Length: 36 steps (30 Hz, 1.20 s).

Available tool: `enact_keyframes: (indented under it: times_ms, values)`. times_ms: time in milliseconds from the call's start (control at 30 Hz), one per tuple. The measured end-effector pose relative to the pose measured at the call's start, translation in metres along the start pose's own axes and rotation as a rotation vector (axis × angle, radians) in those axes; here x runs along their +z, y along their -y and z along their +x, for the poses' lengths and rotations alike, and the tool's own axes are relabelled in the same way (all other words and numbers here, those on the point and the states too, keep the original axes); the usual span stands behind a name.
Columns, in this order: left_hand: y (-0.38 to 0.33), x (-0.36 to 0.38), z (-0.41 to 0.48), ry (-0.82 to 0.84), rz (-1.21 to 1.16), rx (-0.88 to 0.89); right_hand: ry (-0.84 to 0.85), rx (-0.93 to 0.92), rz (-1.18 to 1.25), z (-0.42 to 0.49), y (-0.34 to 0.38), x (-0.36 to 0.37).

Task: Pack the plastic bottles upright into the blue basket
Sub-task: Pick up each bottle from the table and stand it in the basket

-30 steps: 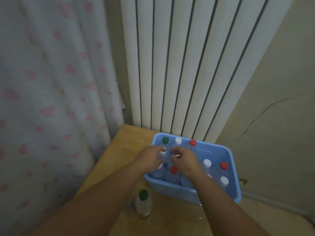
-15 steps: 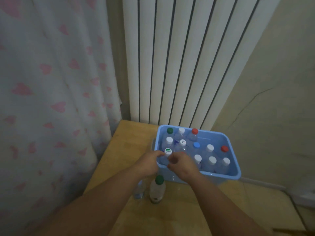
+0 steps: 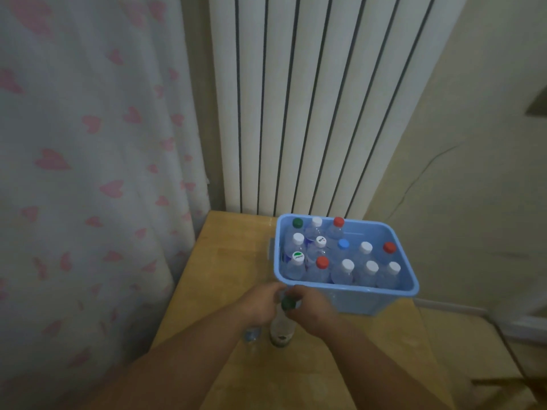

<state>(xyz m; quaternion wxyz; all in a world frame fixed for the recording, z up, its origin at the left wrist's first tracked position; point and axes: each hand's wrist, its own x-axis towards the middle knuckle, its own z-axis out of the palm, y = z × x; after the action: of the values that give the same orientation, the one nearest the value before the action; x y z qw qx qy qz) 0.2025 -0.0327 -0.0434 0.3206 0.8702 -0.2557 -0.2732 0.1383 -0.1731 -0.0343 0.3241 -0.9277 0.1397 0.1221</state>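
Note:
The blue basket point(image 3: 352, 287) stands on the wooden table point(image 3: 225, 261) and holds several clear plastic bottles point(image 3: 346, 269), all upright, with white, red, green and blue caps. In front of the basket's near left corner a green-capped bottle point(image 3: 282, 328) stands upright on the table. My left hand point(image 3: 260, 303) and my right hand point(image 3: 312, 309) meet at its neck, fingers curled round it just under the cap. A second small clear bottle point(image 3: 251, 335) stands to the left of it, mostly hidden under my left wrist.
The table sits in a corner, with a white ribbed radiator point(image 3: 310, 108) behind it. On the left hangs a curtain with pink hearts point(image 3: 88, 173), and a beige wall point(image 3: 473, 173) is on the right. The basket's far right corner holds no bottle.
Both hands have come out of the basket, moved back toward me, and closed on the green-capped bottle on the table. The bottle they held stands in the basket's near left corner.

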Motion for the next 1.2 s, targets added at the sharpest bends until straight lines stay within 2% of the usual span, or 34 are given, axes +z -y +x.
enact_keyframes:
  times_ms: [233,333,500,633,800,1200]
  values:
    - [0.001,0.011,-0.007,0.042,0.037,-0.065,0.002,-0.013,-0.136,-0.006,0.001,0.001]
    - [-0.005,0.006,-0.006,0.060,0.006,-0.052,-0.072,-0.066,-0.108,-0.011,0.008,-0.024]
    - [-0.033,-0.011,-0.009,-0.008,-0.391,-0.053,-0.182,-0.156,-0.007,-0.019,0.035,-0.085]
    - [-0.066,-0.031,-0.010,-0.120,-0.540,0.001,-0.283,-0.200,0.151,-0.024,0.047,-0.118]
    - [-0.096,-0.044,-0.012,-0.199,-0.574,0.060,-0.398,-0.251,0.243,-0.029,0.048,-0.139]
    - [-0.108,-0.053,-0.006,-0.205,-0.522,0.100,-0.447,-0.255,0.268,-0.036,0.051,-0.152]
